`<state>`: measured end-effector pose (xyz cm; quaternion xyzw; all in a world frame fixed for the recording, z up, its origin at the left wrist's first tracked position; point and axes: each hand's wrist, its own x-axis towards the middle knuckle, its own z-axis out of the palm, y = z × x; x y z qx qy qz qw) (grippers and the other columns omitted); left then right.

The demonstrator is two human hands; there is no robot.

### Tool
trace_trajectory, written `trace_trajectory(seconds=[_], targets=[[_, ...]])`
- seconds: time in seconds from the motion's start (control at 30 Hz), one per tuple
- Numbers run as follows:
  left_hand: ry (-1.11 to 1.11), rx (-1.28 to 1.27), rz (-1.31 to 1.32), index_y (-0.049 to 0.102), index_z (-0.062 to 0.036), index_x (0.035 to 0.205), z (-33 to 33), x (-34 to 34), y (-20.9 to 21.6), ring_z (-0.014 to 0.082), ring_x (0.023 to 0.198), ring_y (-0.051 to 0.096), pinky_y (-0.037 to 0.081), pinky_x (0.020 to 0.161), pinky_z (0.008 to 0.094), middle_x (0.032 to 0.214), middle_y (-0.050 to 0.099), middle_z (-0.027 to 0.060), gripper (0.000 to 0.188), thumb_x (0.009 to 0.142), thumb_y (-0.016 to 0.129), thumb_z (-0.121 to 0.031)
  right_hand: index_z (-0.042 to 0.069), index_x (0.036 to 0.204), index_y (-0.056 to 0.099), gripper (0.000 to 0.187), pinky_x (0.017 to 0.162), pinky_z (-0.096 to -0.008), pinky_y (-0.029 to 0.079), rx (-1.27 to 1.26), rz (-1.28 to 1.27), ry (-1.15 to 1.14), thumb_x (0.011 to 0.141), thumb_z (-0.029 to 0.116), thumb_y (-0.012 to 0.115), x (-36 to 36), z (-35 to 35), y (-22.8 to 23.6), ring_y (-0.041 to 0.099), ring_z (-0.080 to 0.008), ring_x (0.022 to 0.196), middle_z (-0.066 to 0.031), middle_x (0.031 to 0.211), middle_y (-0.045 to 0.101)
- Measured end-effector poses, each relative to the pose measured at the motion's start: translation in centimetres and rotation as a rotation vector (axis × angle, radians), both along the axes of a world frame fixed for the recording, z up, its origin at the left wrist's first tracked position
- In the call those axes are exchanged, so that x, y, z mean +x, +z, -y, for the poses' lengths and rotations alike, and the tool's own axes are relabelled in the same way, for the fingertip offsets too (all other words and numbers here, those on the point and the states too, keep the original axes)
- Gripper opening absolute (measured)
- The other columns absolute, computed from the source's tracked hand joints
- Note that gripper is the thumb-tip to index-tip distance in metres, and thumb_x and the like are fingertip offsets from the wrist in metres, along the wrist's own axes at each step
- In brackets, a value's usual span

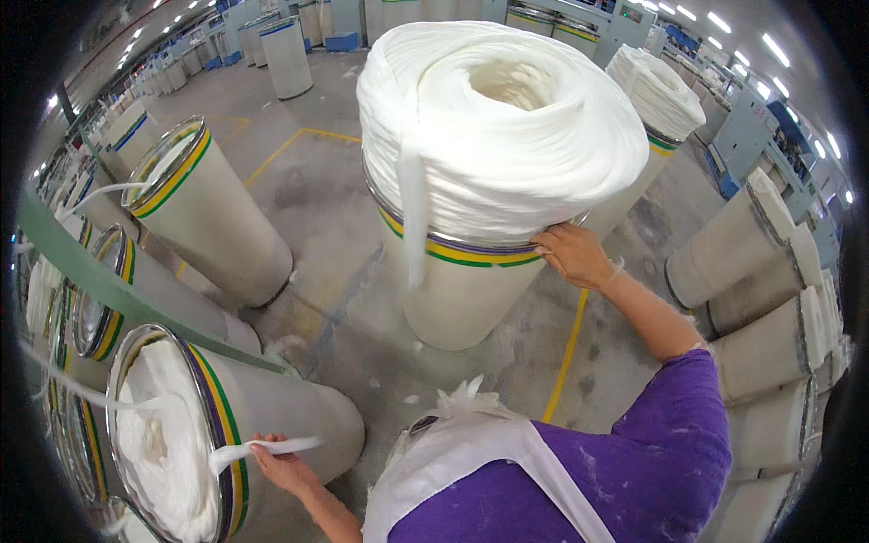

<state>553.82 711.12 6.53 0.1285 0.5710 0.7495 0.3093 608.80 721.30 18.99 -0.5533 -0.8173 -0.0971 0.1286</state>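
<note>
A thick white fibre sliver (285,446) is pinched in my left hand (284,468), its loose end sticking out past my fingers. It hangs over the rim of a pale can (281,407) with purple, yellow and green bands, in which coiled sliver (167,434) lies. My right hand (572,252) grips the rim of a tall banded can (471,303) in front of me, with fingertips close under the fibre. A large ring of white sliver (507,154) rises high above that can's rim. One strand (413,213) dangles down its left side.
At the left, a green rail (136,290) crosses in front of more cans, and another banded can (213,217) stands beyond. Behind the large coil is a second heaped can (656,90). Pale cans (733,240) line the right. Yellow lines (566,357) mark the grey floor.
</note>
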Motion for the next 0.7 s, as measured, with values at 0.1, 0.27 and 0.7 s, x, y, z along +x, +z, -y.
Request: trace_trajectory(seconds=[0.1,0.27,0.7], targets=[[-0.02,0.01,0.06,0.044,0.0042,0.127,0.1,-0.1,0.4,0.018,0.086,0.051,0.045,0.08,0.0333,0.094,0.052,0.0086,0.044,0.1,0.043,-0.031,0.012,0.101,0.062,0.023,0.072,-0.0404,0.05,-0.047,-0.028,0.105,0.092,0.03,0.051,-5.3,1.2,1.6,0.061,-0.0297,0.08,-0.0102,0.086,0.064],[-0.022,0.027,0.109,0.047,0.0028,0.128,0.5,-0.1,0.4,0.0159,0.084,0.051,0.044,0.083,0.0345,0.089,0.053,0.0056,0.045,0.098,0.047,-0.031,0.011,0.086,0.058,0.019,0.058,-0.0403,0.05,-0.32,0.097,0.419,0.091,0.028,0.052,-14.0,2.8,-0.5,0.063,-0.0294,0.068,-0.0084,0.074,0.059],[-0.111,0.072,0.208,0.048,0.0019,0.126,1.5,0.1,1.5,0.0161,0.086,0.057,0.049,0.083,0.0323,0.093,0.058,0.007,0.045,0.096,0.051,-0.031,0.01,0.11,0.058,0.031,0.052,-0.0294,0.049,0.285,0.742,0.425,0.08,0.017,0.058,-19.2,-8.3,-9.0,0.061,-0.0175,0.058,-0.0087,0.104,0.055]])
